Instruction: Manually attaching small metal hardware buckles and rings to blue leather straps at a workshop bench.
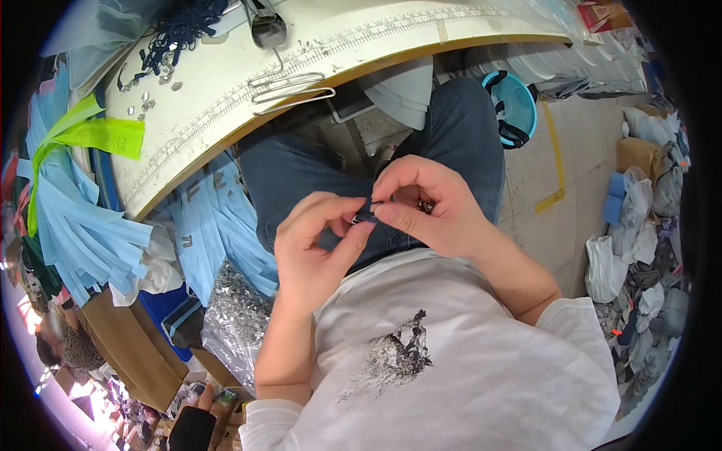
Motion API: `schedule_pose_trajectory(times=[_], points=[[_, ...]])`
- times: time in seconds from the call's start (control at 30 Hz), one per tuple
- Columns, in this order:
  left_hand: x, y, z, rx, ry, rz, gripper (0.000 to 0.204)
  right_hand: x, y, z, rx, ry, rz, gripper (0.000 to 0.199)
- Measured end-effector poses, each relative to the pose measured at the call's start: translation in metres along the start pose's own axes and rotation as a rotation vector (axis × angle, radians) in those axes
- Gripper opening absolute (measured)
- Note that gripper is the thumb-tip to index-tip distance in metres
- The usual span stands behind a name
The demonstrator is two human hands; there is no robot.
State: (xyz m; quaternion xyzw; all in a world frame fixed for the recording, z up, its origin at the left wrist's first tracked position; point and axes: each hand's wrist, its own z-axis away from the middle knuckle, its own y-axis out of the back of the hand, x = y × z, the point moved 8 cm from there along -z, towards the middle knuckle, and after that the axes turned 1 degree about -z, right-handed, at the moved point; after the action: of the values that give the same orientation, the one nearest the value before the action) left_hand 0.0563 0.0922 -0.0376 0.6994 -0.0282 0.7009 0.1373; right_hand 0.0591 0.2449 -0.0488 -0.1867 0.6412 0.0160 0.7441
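Long cream worktable with a printed ruler edge (226,113), at twelve o'clock, within arm's reach. Blue fabric strips (83,225), nine o'clock, hung in bundles. Left hand (312,252) and right hand (432,207), centre, fingertips pressed together, both pinching a small dark strap piece with a metal clip (366,216) over the lap, seemingly for close handwork.
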Motion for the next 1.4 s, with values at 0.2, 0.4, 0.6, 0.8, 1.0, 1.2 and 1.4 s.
schedule_pose_trajectory(times=[0.2,0.4,0.6,0.8,1.0,1.2,1.4], points=[[0.002,-0.005,-0.001,-0.068,0.065,0.054,0.018,-0.015,-0.004,0.000,-0.105,0.128,0.195,0.014],[-0.014,-0.009,0.006,-0.119,0.278,0.365,0.019,-0.023,-0.008,-0.001,-0.161,0.275,0.204,0.016],[-0.019,-0.011,0.009,-0.092,0.254,0.372,0.019,-0.027,-0.004,-0.003,0.004,0.275,0.365,0.018],[-0.023,-0.009,0.013,-0.007,0.362,0.497,0.014,-0.034,-0.004,0.008,0.113,0.664,0.644,0.019],[-0.017,-0.007,0.014,0.024,0.233,0.381,0.013,-0.016,0.009,-0.002,0.126,0.226,0.340,0.019],[-0.013,-0.005,0.011,0.025,0.157,0.195,0.017,0.000,0.002,-0.005,-0.044,-0.078,0.205,0.017],[0.002,-0.003,0.008,0.077,0.005,0.069,0.025,0.018,0.004,-0.005,-0.012,-0.132,-0.220,0.017]])
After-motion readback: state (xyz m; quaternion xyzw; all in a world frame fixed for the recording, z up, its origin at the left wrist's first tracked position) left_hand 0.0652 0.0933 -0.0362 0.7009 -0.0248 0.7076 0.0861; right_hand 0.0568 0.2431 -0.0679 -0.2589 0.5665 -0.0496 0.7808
